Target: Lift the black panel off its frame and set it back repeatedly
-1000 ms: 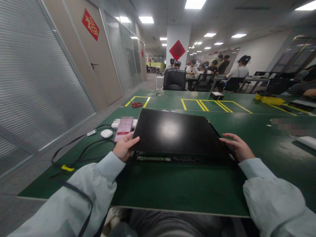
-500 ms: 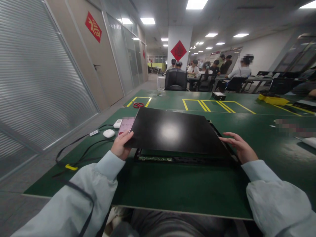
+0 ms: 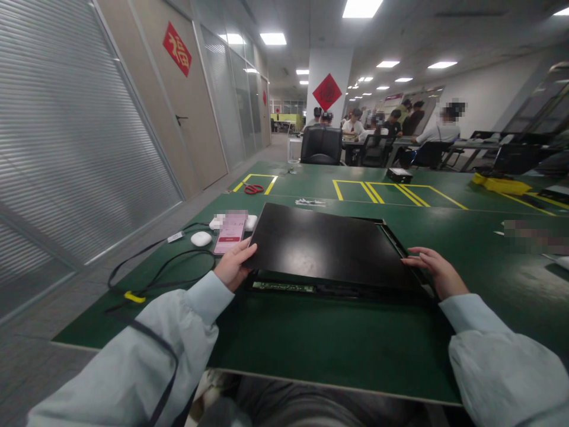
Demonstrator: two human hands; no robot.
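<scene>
A flat black display panel (image 3: 326, 240), glossy with a light reflection, is tilted above a thin black frame (image 3: 391, 234), its left side raised. A strip of green circuit board (image 3: 284, 287) shows along the frame's near edge. My left hand (image 3: 235, 264) grips the panel's left edge, thumb on top and fingers underneath. At the right edge, the fingertips of my right hand (image 3: 438, 273) hold the panel, fingers fairly straight; its underside grip is partly hidden.
Left of the panel lie a phone (image 3: 230, 231), a white rounded case (image 3: 201, 238) and a black cable (image 3: 160, 276). Red-handled scissors (image 3: 253, 189) and small metal pieces (image 3: 310, 202) lie beyond. A black box (image 3: 399, 175) stands farther back; people sit in the background.
The panel has been lowered closer to the frame, both hands moving with it. The view has shifted slightly, and the small metal pieces behind the panel now show.
</scene>
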